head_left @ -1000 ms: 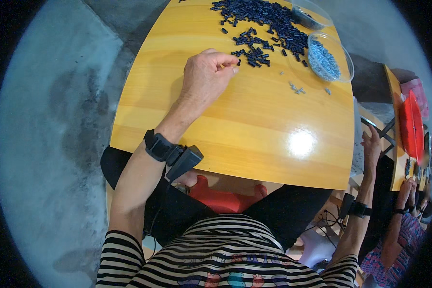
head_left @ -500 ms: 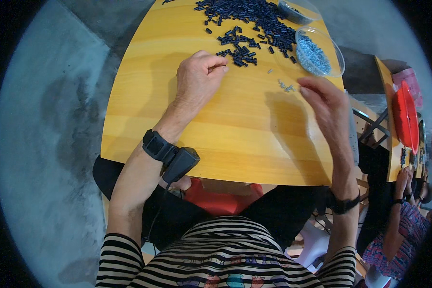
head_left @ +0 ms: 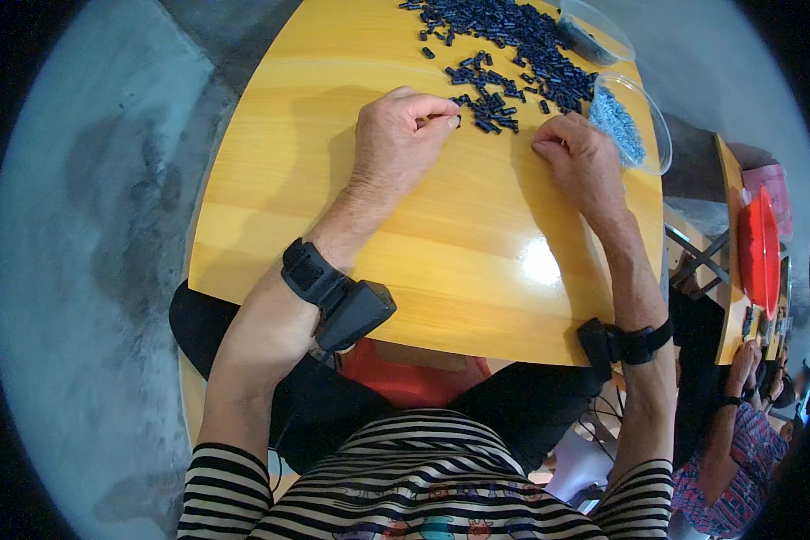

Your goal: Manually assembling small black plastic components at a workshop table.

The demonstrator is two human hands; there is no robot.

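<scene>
My left hand is closed in a pinch above the table, with a dark bit of a small black piece showing at its fingertips. Just beyond it lie several loose short black cylindrical pieces. My right hand is bent over the table, thumb and fingertips pressed together; anything between them is too small or hidden. Beside that hand stands a clear round tub with many small silvery metal pieces in it. Both wrists wear black straps, each with a black box.
A large heap of black pieces covers the far part of the yellow wooden table. Behind it sits a second clear tub with dark contents. To the right, another table holds a red basin, with another person's hands nearby.
My right hand has moved left and inward over the spot where loose silvery pieces lay, and its fingers have closed. My left hand keeps its pinch near the black pieces. The view has shifted slightly.
</scene>
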